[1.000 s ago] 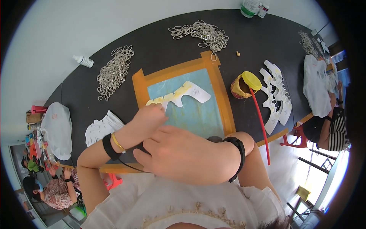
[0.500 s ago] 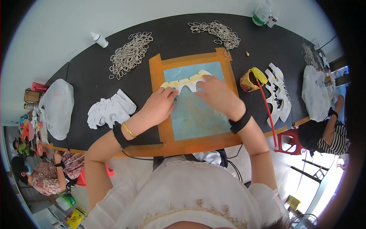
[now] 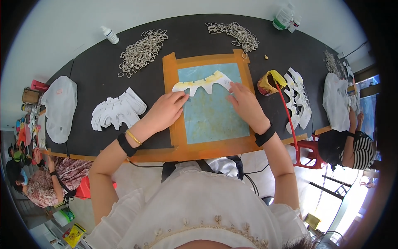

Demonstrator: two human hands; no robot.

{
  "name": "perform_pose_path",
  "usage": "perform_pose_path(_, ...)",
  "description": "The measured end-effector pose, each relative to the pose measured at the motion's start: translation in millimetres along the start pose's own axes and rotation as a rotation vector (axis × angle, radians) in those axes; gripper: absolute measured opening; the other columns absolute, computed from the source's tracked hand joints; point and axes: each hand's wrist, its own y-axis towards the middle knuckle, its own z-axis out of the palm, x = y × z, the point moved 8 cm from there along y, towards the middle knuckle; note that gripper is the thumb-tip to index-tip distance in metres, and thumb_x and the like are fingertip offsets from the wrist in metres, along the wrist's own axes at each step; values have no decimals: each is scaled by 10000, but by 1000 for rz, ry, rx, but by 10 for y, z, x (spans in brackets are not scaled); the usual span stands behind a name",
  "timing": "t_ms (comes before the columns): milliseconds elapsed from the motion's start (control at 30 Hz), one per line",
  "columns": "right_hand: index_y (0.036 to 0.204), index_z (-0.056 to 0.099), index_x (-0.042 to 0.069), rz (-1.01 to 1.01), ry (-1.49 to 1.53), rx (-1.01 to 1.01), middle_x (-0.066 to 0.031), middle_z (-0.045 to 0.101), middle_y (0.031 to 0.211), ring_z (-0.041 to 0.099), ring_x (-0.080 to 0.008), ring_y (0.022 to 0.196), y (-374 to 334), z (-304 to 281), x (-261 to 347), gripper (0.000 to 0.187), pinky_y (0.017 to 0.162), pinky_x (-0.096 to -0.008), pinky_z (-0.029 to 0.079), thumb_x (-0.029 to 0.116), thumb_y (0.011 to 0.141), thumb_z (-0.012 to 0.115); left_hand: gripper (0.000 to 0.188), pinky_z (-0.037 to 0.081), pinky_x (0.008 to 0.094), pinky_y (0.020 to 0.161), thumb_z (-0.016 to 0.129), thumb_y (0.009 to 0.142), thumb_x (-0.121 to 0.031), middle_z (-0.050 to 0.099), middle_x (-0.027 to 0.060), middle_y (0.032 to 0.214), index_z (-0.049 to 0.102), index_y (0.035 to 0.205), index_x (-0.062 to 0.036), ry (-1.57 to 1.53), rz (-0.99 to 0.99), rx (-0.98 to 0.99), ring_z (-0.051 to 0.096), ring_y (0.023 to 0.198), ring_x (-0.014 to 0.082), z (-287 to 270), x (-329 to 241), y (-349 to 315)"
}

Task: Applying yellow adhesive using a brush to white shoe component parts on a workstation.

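Note:
A white scalloped cut-out piece (image 3: 208, 83) with yellowish smears along its upper edge lies across the blue sheet (image 3: 215, 124). My left hand (image 3: 168, 110) has its fingertips closed together at the piece's left end. At the other end, my right hand (image 3: 248, 106) pinches the right tip between thumb and fingers. Both palms face down, and the fingertips partly cover the piece's ends. Left of my left hand lies a pile of similar white cut-out pieces (image 3: 118, 108). More white cut-outs (image 3: 297, 99) lie spread in a row at the right.
Orange tape (image 3: 178, 135) frames the blue sheet. Metal rings lie in a left heap (image 3: 143, 53) and a right heap (image 3: 238, 35). A yellow-rimmed pot (image 3: 267, 83) holds a red stick (image 3: 286, 108). Bottles (image 3: 283, 17) and plastic bags (image 3: 60, 110) stand around; co-workers sit both sides.
My right hand has moved from over the piece out to its right tip, uncovering that part. My left hand has shifted slightly left and stays at the other end. The whole view has shifted a little.

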Motion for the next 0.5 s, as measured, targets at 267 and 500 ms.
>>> perform_pose_path(267, 931, 695, 21, 145, 213, 48, -161, 624, 1123, 614, -361, 1014, -248, -115, 16, 104, 861, -402, 506, 70, 840, 686, 299, 494, 405, 854, 655, 834, -66, 575, 129, 1103, 617, 1123, -2, 125, -61, 56, 594, 978, 302, -35, -186, 159)
perform_pose_path(500, 983, 697, -8, 348, 436, -21, -155, 691, 988, 672, -279, 885, -630, -369, 175, 137, 801, -334, 525, 76, 877, 670, 330, 490, 408, 913, 669, 826, -83, 573, 145, 1222, 613, 1142, -12, -79, 148, -38, 564, 1103, 314, 104, -704, 564)
